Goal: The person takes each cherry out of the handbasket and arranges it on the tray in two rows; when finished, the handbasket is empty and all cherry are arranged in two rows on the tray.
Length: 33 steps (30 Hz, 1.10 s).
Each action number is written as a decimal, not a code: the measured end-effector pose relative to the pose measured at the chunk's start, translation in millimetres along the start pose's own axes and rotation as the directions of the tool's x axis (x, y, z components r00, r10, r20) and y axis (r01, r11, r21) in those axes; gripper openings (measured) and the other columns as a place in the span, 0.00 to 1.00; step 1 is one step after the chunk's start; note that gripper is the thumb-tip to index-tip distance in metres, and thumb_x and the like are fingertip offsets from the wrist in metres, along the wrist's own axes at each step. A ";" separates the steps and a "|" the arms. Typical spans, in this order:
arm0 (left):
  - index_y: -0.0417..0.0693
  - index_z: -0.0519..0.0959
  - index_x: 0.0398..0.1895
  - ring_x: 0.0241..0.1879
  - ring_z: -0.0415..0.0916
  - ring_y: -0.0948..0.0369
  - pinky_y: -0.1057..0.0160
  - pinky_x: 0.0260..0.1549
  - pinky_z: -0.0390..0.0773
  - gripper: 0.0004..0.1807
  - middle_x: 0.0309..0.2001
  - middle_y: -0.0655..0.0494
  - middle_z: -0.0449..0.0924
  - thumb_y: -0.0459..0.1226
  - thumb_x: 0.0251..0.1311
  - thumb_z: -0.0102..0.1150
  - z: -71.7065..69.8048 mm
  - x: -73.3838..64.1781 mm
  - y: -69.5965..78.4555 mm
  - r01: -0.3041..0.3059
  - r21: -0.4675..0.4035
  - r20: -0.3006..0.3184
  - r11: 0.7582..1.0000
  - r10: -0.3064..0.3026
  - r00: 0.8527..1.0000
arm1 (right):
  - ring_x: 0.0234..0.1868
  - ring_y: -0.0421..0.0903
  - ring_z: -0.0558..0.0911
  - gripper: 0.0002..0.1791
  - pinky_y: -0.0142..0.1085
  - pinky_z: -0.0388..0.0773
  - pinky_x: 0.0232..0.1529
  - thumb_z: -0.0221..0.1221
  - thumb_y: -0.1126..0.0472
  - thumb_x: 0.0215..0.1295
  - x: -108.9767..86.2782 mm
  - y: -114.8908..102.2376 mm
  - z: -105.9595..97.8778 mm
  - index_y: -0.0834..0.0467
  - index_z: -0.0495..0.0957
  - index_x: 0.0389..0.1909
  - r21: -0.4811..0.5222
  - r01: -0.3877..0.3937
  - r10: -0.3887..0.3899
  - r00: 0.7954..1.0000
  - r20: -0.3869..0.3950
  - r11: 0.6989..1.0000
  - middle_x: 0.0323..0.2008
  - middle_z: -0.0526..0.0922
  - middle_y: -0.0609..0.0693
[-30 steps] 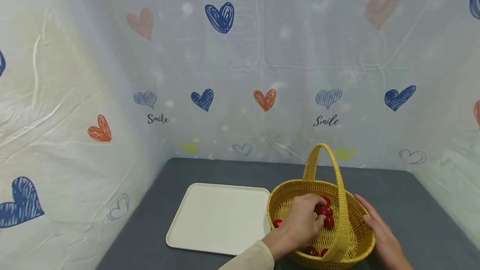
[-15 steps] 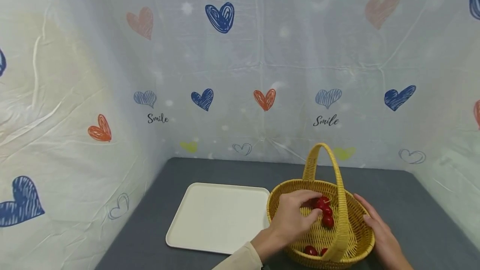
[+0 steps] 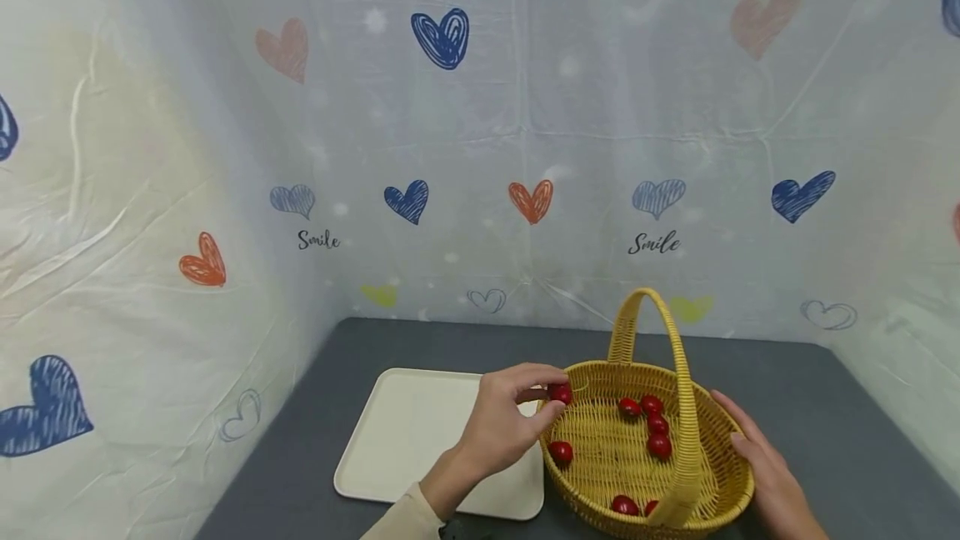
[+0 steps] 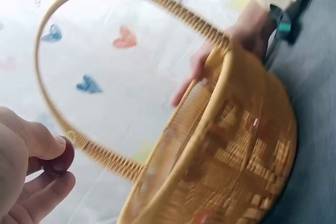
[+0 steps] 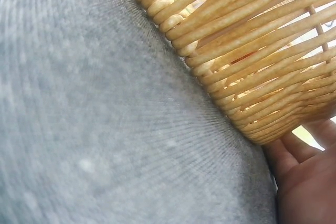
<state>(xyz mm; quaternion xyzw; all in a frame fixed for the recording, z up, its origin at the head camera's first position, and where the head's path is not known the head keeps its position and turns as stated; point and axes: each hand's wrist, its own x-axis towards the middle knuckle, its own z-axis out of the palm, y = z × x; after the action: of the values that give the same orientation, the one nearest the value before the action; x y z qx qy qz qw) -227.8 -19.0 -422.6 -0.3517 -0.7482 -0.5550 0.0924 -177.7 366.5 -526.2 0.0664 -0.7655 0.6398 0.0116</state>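
My left hand [image 3: 504,419] pinches a red cherry [image 3: 560,392] between thumb and fingertips, at the left rim of the yellow wicker basket [image 3: 600,473]. In the left wrist view the cherry [image 4: 59,158] shows dark red, with the basket handle [image 4: 110,162] behind it. More cherries [image 3: 658,446] lie on the basket's bottom, several toward the right and one cherry [image 3: 561,452] by the left wall. My right hand [image 3: 772,469] holds the basket's right side, fingers along the outer wall and thumb at the rim. In the right wrist view its fingers [image 5: 296,153] are against the weave.
A cream rectangular tray [image 3: 420,427] lies left of the basket, partly under my left forearm in the head view. The basket's tall arched handle [image 3: 678,357] rises over its middle. A dark grey tabletop [image 3: 300,440] ends at a pale curtain [image 3: 480,123] printed with hearts.
My left hand has picked up a cherry among the others on the basket's right and brought it leftward to the left rim. The right hand stays at the basket's side.
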 end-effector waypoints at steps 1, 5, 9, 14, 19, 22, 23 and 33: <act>0.47 0.89 0.58 0.55 0.90 0.57 0.63 0.52 0.91 0.18 0.57 0.51 0.90 0.26 0.67 0.72 -6.9 -1.4 -1.5 0.007 0.007 -0.006 1.000 -0.007 1.000 | 0.60 0.23 0.79 0.33 0.31 0.87 0.49 0.32 0.50 0.94 0.0 0.2 -0.1 0.51 0.41 0.92 0.001 0.006 -0.006 1.000 0.000 1.000 0.68 0.64 0.22; 0.47 0.89 0.59 0.54 0.91 0.54 0.64 0.53 0.90 0.20 0.55 0.50 0.91 0.24 0.65 0.73 -33.1 -8.0 -7.7 0.025 0.042 -0.038 0.999 -0.024 0.999 | 0.61 0.23 0.79 0.33 0.30 0.86 0.50 0.32 0.52 0.94 0.0 0.7 -1.3 0.51 0.41 0.92 0.017 0.023 -0.023 1.000 0.011 1.000 0.68 0.64 0.21; 0.46 0.89 0.57 0.53 0.91 0.52 0.62 0.53 0.90 0.21 0.54 0.49 0.91 0.22 0.62 0.74 -56.2 -14.7 -14.7 0.036 0.072 -0.072 0.997 -0.031 0.997 | 0.60 0.24 0.80 0.33 0.31 0.88 0.50 0.32 0.52 0.94 0.2 -0.1 -2.0 0.51 0.40 0.92 0.031 0.001 -0.001 1.000 0.014 1.000 0.67 0.65 0.20; 0.47 0.90 0.56 0.53 0.91 0.52 0.62 0.52 0.91 0.22 0.55 0.47 0.91 0.21 0.60 0.75 -75.5 -22.0 -24.9 0.075 0.096 -0.097 0.993 -0.065 0.993 | 0.61 0.21 0.78 0.33 0.28 0.86 0.51 0.32 0.50 0.94 1.0 -1.1 -1.5 0.51 0.41 0.92 0.006 -0.010 0.010 1.000 -0.001 1.000 0.68 0.63 0.20; 0.49 0.91 0.53 0.51 0.91 0.53 0.62 0.50 0.91 0.22 0.52 0.51 0.91 0.21 0.59 0.75 -82.2 -25.6 -34.5 0.102 0.116 -0.108 0.988 -0.090 0.990 | 0.61 0.20 0.77 0.33 0.27 0.85 0.51 0.33 0.51 0.94 0.4 -0.3 -1.4 0.51 0.42 0.91 -0.004 -0.002 0.002 1.000 -0.013 1.000 0.68 0.62 0.20; 0.49 0.91 0.53 0.51 0.91 0.52 0.61 0.51 0.91 0.21 0.52 0.51 0.92 0.21 0.60 0.75 -80.7 -24.9 -39.2 0.122 0.117 -0.105 0.986 -0.110 0.988 | 0.61 0.21 0.78 0.33 0.28 0.86 0.51 0.33 0.51 0.94 0.7 0.1 -2.4 0.52 0.41 0.91 -0.003 -0.011 0.011 1.000 -0.016 1.000 0.68 0.63 0.20; 0.49 0.91 0.54 0.52 0.91 0.52 0.61 0.51 0.91 0.21 0.52 0.51 0.92 0.22 0.60 0.75 -79.5 -24.3 -40.8 0.133 0.118 -0.103 0.984 -0.121 0.987 | 0.61 0.21 0.78 0.33 0.29 0.86 0.51 0.32 0.51 0.94 0.8 0.1 -2.5 0.52 0.41 0.91 -0.004 -0.015 0.015 1.000 -0.015 1.000 0.68 0.63 0.20; 0.46 0.91 0.54 0.52 0.91 0.55 0.58 0.52 0.91 0.18 0.50 0.52 0.92 0.23 0.64 0.73 -53.6 -10.3 -56.2 0.156 0.188 -0.059 0.970 -0.147 0.987 | 0.62 0.19 0.76 0.34 0.27 0.85 0.53 0.32 0.46 0.94 0.0 -3.0 0.2 0.49 0.41 0.92 -0.020 -0.041 0.040 0.999 -0.021 0.999 0.80 0.56 0.43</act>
<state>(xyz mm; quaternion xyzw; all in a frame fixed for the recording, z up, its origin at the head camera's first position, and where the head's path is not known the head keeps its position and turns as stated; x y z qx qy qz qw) -269.0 -79.1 -451.4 -0.2707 -0.8206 -0.4934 0.0999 -177.4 365.7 -523.4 0.0443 -0.7729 0.6329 0.0071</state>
